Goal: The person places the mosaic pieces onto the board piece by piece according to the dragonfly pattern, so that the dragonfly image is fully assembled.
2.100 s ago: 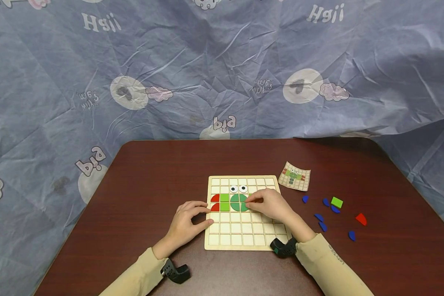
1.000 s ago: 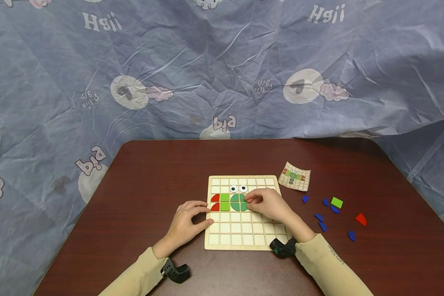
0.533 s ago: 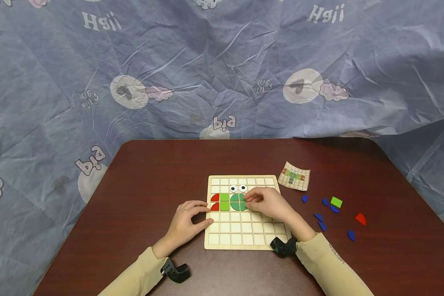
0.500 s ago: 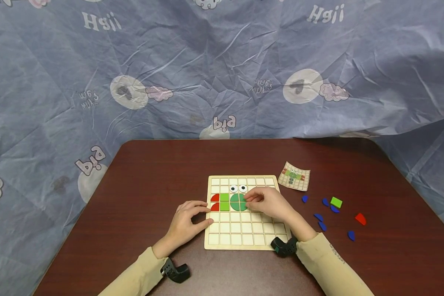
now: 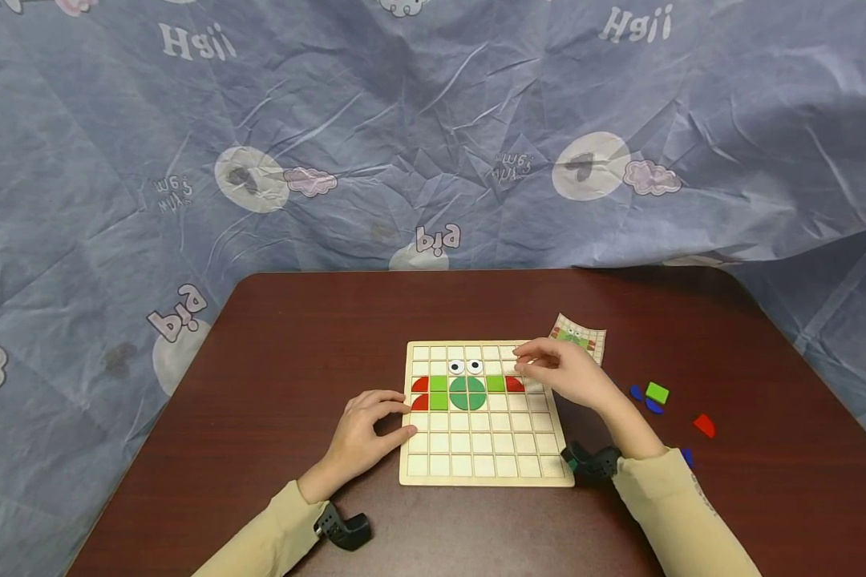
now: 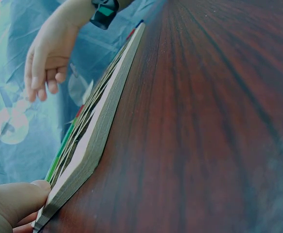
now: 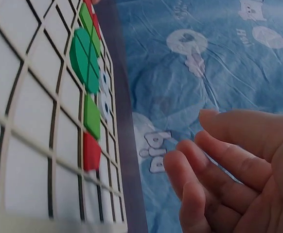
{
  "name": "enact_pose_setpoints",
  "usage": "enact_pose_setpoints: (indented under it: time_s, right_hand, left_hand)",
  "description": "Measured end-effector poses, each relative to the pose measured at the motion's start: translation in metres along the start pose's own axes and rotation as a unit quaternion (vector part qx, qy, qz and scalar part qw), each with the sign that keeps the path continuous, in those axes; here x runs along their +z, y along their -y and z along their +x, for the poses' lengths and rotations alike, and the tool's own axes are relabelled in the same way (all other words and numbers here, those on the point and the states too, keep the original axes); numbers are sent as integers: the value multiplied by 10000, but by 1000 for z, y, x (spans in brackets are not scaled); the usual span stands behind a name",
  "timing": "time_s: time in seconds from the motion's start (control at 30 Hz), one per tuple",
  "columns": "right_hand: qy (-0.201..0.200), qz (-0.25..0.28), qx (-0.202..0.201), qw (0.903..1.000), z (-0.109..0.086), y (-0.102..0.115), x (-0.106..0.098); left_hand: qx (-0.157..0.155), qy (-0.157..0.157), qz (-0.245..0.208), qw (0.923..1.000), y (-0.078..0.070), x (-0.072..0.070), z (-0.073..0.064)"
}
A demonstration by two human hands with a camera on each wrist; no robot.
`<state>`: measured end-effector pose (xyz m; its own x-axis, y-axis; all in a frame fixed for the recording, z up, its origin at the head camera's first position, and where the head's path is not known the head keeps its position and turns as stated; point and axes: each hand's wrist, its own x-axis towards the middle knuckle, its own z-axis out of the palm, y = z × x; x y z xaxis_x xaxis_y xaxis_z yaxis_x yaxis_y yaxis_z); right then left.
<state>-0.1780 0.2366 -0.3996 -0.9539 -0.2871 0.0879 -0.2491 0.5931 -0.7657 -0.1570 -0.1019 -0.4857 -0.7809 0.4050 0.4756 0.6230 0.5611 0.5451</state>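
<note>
A pale wooden grid board [image 5: 469, 466] lies on the table. My left hand [image 5: 368, 429] rests against its left edge, and the left wrist view shows the thumb [image 6: 27, 196] touching the rim. My right hand [image 5: 566, 373] hovers over the board's upper right corner, fingers loosely bent, with nothing in them in the right wrist view. On the grid, several dark green quarter pieces form a circle [image 5: 467, 393] under two eye discs [image 5: 465, 367]. Light green squares [image 5: 438, 393] and red quarter pieces [image 5: 420, 393] sit left of it; one green square [image 5: 495, 384] and one red quarter [image 5: 514, 385] sit right.
A picture card [image 5: 576, 333] is partly behind my right hand. Right of the board lie a light green block [image 5: 657, 393], a red quarter piece [image 5: 704, 425] and some blue pieces [image 5: 653, 407], with one partly behind my sleeve. A printed cloth [image 5: 433, 144] hangs behind the table.
My right hand has left the dark green circle and moved right and away from me. The green square and red quarter beneath it now show; its arm covers some blue pieces. My left hand stays put.
</note>
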Motion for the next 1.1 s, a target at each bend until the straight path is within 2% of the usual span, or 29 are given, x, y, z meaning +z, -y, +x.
enact_pose_setpoints:
  time_s: [0.4, 0.8, 1.1]
  right_hand:
    - [-476, -628, 254, 9966, -38, -20, -49]
    - [-1239, -779, 487, 9880, -77, -52, -80]
    - [-1254, -691, 788, 9866, -91, -82, -105]
  left_hand:
    - [55, -34, -8, 10000, 1, 1, 0]
    - [40, 9, -19, 10000, -1, 1, 1]
    - [3, -4, 1, 10000, 1, 0, 0]
